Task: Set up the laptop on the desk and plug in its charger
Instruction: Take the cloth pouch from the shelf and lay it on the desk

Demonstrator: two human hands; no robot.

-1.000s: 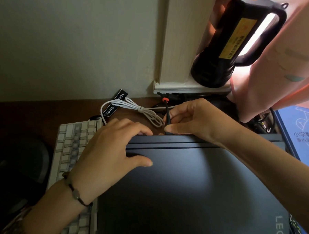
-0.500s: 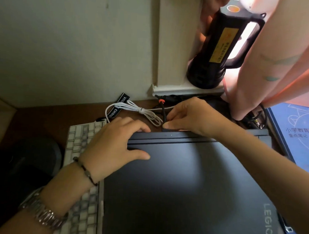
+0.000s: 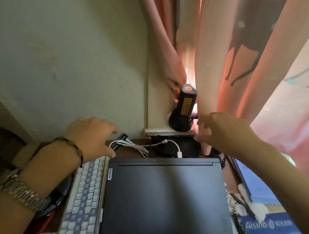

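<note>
The closed black laptop (image 3: 163, 198) lies flat on the desk, Lenovo label at its left edge. A thin black charger cable (image 3: 149, 147) with an orange ring runs down to the laptop's rear edge, and its plug end meets that edge. My left hand (image 3: 93, 137) hovers above the desk's back left, beside a bundled white cable (image 3: 137, 146), fingers loosely spread and holding nothing. My right hand (image 3: 221, 133) is raised at the back right, next to the pink curtain (image 3: 215, 66). Its fingers are loosely curled with nothing seen in them.
A white and blue keyboard (image 3: 85, 193) lies against the laptop's left side. A black torch with a yellow label (image 3: 183, 107) stands on the window ledge (image 3: 160, 132) behind. A white USB plug (image 3: 179, 154) and a blue box (image 3: 269, 228) are nearby.
My right hand has let go of the charger plug at the laptop's rear edge and risen toward the curtain. My left hand has lifted off the lid and moved back left.
</note>
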